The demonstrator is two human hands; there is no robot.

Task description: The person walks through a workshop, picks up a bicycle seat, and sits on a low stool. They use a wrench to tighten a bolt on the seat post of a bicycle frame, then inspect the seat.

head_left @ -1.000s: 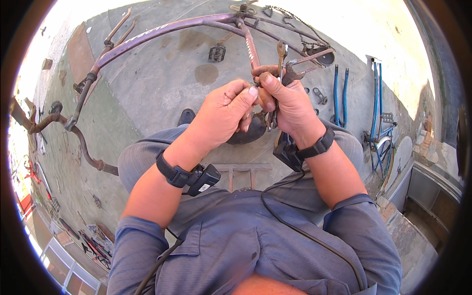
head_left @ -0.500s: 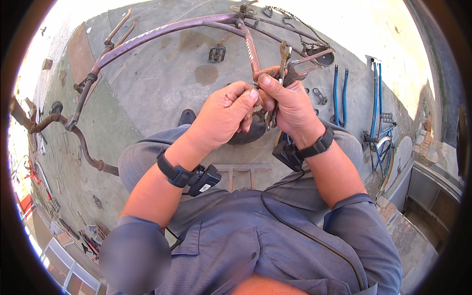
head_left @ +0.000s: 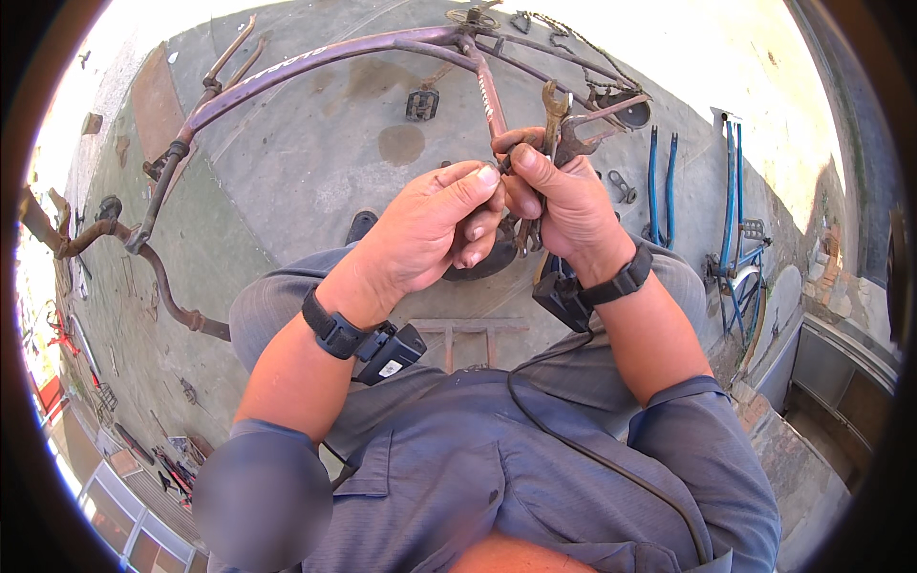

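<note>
A purple bicycle frame (head_left: 334,50) lies across the ground ahead, its reddish seat tube (head_left: 489,95) running down to my hands. My right hand (head_left: 576,210) is closed around a worn open-end wrench (head_left: 555,107), whose jaw points away from me. More metal tool ends (head_left: 524,237) poke out below its palm. Close beside it, at the tube's end, my left hand (head_left: 435,224) is closed, thumb and forefinger pinched together. Whatever small piece lies between the fingertips of both hands is mostly hidden.
A black pedal (head_left: 421,104) is on the floor near the frame. A chain (head_left: 564,36) lies at the far side. Blue tubes (head_left: 654,186) and a blue bicycle frame (head_left: 734,201) are at right. Rusty handlebars (head_left: 105,229) stand at left.
My left hand has shifted and turned slightly, its thumb higher and its lower fingers more visible. My right thumb has moved a little to the right; the wrench remains in that hand.
</note>
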